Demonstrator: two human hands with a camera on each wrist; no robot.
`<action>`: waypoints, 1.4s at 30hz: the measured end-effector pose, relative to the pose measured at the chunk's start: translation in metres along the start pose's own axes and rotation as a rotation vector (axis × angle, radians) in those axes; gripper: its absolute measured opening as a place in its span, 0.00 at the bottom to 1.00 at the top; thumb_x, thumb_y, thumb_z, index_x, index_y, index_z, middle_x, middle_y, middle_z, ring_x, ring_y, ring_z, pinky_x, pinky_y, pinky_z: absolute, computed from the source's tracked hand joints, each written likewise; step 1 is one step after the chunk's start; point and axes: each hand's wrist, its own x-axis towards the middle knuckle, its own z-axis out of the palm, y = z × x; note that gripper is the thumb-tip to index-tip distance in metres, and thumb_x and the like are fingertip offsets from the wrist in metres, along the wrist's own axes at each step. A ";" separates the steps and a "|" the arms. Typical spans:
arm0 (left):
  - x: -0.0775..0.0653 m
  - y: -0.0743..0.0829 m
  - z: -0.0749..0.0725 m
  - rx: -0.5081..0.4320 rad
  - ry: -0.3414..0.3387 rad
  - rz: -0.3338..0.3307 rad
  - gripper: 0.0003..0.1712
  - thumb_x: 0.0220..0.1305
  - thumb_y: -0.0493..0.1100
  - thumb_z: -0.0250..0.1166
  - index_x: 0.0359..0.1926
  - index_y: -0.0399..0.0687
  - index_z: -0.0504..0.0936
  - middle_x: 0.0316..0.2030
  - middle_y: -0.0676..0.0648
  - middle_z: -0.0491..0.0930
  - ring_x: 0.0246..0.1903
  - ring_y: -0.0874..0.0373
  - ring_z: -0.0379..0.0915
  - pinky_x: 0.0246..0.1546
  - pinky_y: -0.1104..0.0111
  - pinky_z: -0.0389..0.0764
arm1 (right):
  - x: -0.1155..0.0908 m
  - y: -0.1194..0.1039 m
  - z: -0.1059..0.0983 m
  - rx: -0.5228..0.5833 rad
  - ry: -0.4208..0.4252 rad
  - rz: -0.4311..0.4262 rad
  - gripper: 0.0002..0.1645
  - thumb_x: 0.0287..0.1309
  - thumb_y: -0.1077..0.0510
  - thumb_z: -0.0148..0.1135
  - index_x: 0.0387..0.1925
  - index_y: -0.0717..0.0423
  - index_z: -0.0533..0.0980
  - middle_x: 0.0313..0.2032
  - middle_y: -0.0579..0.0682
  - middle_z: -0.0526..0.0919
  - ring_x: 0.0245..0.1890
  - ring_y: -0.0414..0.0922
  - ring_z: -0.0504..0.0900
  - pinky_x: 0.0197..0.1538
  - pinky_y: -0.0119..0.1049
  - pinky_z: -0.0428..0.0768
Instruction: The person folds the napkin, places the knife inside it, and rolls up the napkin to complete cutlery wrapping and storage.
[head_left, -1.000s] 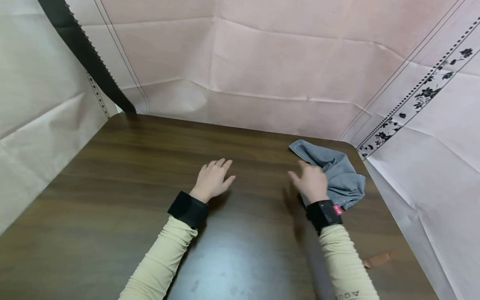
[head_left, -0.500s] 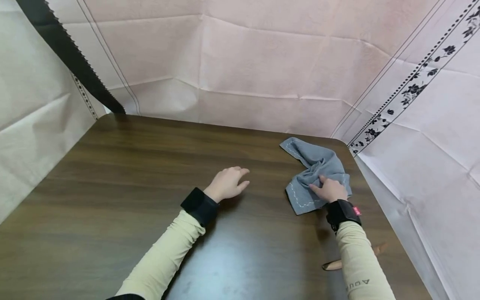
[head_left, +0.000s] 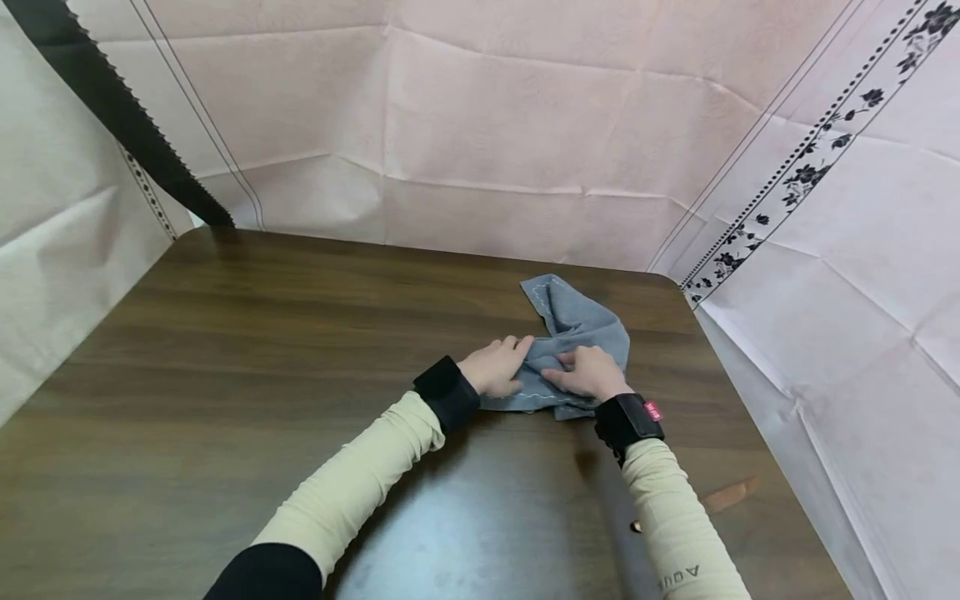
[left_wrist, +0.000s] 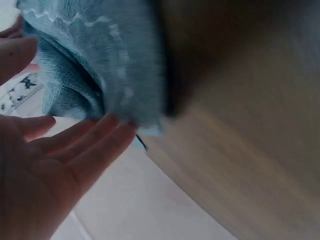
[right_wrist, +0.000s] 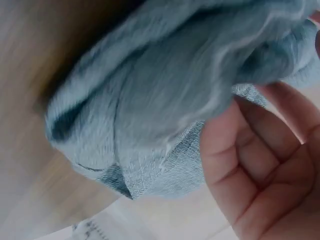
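Observation:
A crumpled blue-grey cloth (head_left: 581, 321) with white stitching near its edges lies on the dark wooden table, right of the middle. My right hand (head_left: 592, 373) grips its near right part, the fingers curled into the fabric in the right wrist view. At the cloth's left edge is my left hand (head_left: 497, 367). Its fingers are fairly straight, and in the left wrist view the fingertips (left_wrist: 122, 131) meet the stitched border, with the thumb apart. Part of the cloth is hidden beneath both hands.
A slim tan object (head_left: 729, 496) with a dark end lies by the right forearm, which covers its middle. The brown tabletop (head_left: 300, 333) ends at a pale sheet (head_left: 480, 125) hung behind and at both sides.
The right hand came down on the cloth and dragged it leftward. The left hand moved right until it reached the cloth's edge. The view has turned slightly to the right.

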 end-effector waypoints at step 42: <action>-0.150 -0.139 -0.028 -0.151 -0.101 -0.193 0.20 0.33 0.21 0.45 0.09 0.51 0.54 0.13 0.54 0.46 0.15 0.61 0.39 0.17 0.70 0.46 | -0.011 0.008 0.018 -0.353 0.120 -0.020 0.23 0.51 0.43 0.61 0.25 0.61 0.78 0.28 0.61 0.79 0.32 0.58 0.77 0.37 0.54 0.69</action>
